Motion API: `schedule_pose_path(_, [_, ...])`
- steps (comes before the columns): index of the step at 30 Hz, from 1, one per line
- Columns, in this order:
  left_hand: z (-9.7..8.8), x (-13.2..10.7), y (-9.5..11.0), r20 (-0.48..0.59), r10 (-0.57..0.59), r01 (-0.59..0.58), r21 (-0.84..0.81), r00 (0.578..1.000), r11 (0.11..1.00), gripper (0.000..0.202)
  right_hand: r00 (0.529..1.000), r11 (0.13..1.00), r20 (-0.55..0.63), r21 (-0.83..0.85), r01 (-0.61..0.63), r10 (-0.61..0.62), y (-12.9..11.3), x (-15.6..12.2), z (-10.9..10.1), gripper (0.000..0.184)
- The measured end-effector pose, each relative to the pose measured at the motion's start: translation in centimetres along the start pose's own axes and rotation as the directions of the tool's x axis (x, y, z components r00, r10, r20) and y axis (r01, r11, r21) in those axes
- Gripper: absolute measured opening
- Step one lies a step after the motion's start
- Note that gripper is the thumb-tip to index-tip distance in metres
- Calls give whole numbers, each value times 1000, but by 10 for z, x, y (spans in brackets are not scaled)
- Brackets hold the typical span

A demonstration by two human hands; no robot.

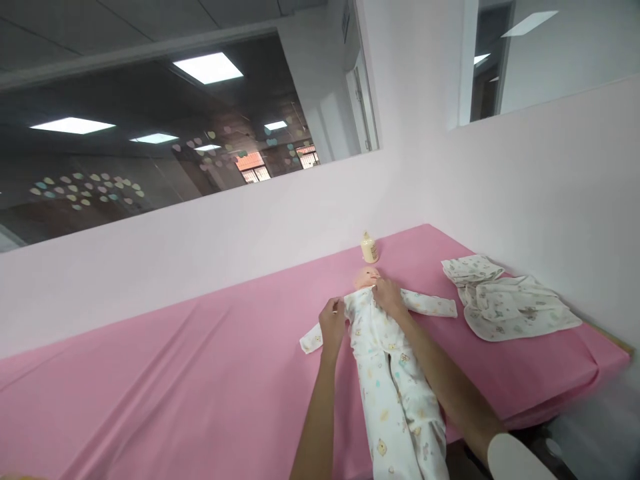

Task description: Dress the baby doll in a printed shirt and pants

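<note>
White suit's chest (363,312) lies between left grip (332,321) and right grip (389,296).

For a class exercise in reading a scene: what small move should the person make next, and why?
Perhaps gently straighten the printed garment around the neckline: the right hand is already there, the left hand is near the opposite shoulder, and the doll's head shows just above, with both sleeves spread outward.

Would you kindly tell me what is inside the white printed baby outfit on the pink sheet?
A doll's head shows at the top of the outfit, beside the right hand. Any body or limbs inside are covered by the cloth, so they cannot be seen.
</note>
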State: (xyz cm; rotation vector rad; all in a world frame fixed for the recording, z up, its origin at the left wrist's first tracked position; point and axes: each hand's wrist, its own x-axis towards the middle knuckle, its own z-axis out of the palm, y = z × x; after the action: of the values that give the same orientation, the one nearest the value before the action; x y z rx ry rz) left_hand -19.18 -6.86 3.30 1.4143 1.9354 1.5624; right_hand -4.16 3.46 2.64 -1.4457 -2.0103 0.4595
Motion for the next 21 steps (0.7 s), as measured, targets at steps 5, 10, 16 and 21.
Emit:
schedule_pose_path(5, [39,16,12,224,211,-230,62,952,971,31,1000,982,-4,188,-13,14,3,1,6,28])
schedule_pose_path(10, [58,19,2,257,206,-238,98,944,966,28,1000,966,4,259,27,-30,3,3,9,25])
schedule_pose_path(16, [55,15,-6,155,159,-174,85,975,981,22,998,972,6,227,-60,60,-4,-10,5,23])
schedule_pose_path(21, [54,14,-15,103,36,-28,-87,994,996,24,989,990,-110,110,-90,103,-20,-33,1,20])
